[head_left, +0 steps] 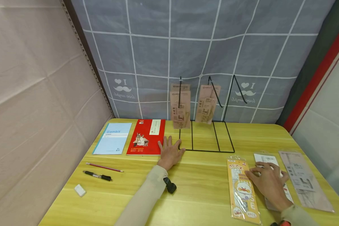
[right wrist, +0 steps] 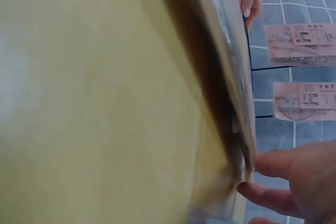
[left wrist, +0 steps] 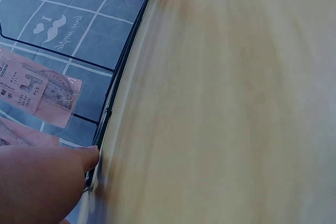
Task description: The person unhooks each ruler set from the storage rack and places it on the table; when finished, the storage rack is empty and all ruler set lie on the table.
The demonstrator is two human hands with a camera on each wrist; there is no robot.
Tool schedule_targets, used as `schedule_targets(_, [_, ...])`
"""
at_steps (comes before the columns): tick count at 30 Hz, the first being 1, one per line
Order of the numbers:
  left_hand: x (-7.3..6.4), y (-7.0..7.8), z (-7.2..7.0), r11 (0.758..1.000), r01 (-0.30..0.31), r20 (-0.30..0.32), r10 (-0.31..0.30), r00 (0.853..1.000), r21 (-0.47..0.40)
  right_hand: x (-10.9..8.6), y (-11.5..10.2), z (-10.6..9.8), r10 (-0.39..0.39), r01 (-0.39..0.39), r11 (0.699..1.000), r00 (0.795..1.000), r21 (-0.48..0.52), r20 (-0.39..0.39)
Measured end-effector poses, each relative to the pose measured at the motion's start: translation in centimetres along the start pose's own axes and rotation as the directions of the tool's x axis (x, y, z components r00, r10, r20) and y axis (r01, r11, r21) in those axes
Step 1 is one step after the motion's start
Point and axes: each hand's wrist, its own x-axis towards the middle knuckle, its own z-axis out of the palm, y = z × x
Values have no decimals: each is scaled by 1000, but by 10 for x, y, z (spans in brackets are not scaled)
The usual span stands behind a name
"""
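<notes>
My left hand (head_left: 170, 154) lies with spread fingers between the red book (head_left: 142, 142) and the black wire rack (head_left: 206, 151). Its thumb touches the rack's front left corner; in the left wrist view the thumb (left wrist: 86, 157) is on the wire. At the right, my right hand (head_left: 268, 183) pinches the right edge of a yellow duck ruler-set packet (head_left: 243, 190). The right wrist view shows that packet (right wrist: 226, 56) edge-on, tilted off the table, between thumb and fingers. Beneath the right hand lies a white packet (head_left: 287, 193), partly hidden.
Pink packets (head_left: 180, 117) hang on the rack's left hook, another (head_left: 207, 106) on the middle hook; the right hook (head_left: 240, 89) is bare. A pink packet (head_left: 305, 180) lies far right. Leftward are a blue notebook (head_left: 113, 141), pencil (head_left: 104, 167), pen (head_left: 97, 175) and eraser (head_left: 80, 190).
</notes>
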Motion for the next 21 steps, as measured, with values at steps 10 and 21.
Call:
schedule_targets(10, [4, -3, 3, 1000, 9, 15, -9, 1000, 2, 18, -17, -20, -122, 144, 987, 961, 69, -249])
schedule_targets(21, [-1, 0, 0, 1000, 11, 16, -10, 1000, -24, 67, -68, -56, 24, 2, 924, 998, 382, -62])
